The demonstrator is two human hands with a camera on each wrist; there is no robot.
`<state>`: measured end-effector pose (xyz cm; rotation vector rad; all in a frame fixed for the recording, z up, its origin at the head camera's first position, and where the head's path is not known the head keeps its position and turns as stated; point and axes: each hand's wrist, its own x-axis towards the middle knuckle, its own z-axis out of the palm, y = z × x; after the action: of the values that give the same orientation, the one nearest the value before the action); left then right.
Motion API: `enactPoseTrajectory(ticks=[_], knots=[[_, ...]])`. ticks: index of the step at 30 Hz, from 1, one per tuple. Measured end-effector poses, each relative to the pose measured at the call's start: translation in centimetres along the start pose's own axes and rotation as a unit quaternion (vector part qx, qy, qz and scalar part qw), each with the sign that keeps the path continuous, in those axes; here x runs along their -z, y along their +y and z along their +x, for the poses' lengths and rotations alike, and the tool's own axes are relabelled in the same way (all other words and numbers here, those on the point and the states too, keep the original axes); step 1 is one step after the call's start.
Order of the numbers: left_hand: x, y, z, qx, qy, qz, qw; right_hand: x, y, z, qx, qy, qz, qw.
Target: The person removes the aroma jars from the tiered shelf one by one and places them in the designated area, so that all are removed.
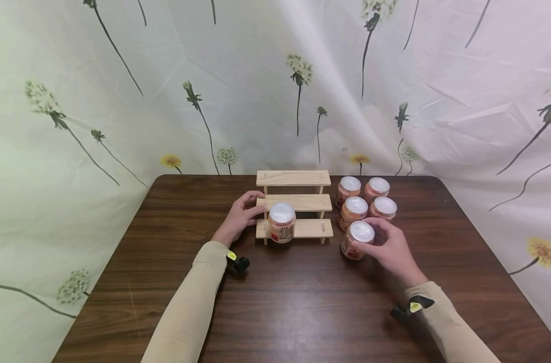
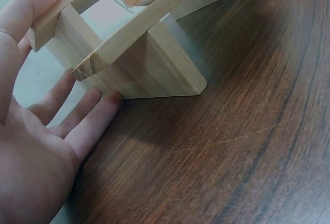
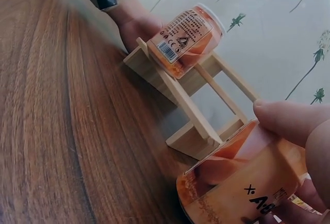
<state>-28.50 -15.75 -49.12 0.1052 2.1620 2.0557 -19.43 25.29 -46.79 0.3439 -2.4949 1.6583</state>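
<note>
A small three-step wooden rack point(image 1: 293, 202) stands near the back of the table. My left hand point(image 1: 242, 214) holds its left end; in the left wrist view the thumb lies on one step, and several fingers point(image 2: 95, 123) touch the side panel. On the left part of the lowest step sits an orange-labelled jar point(image 1: 282, 223) with a silvery lid, upright. My right hand point(image 1: 388, 249) grips a similar jar point(image 1: 358, 241) between thumb and fingers, just right of the rack and slightly tilted. The right wrist view shows handwritten black marks on this gripped jar point(image 3: 232, 183).
Several more jars point(image 1: 357, 206) stand in a cluster right of the rack, behind my right hand. The dark wood table point(image 1: 284, 307) extends toward me. A flower-printed cloth point(image 1: 257, 101) hangs right behind the table's back edge.
</note>
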Motion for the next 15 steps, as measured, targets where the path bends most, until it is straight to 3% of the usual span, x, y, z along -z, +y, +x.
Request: enactPoseTrajectory(ticks=[15], knots=[[0.00,-0.22,0.12,-0.005,-0.002,-0.004,1.0000,0.29,0.26,0.17,0.006,-0.019,0.009,1.000]])
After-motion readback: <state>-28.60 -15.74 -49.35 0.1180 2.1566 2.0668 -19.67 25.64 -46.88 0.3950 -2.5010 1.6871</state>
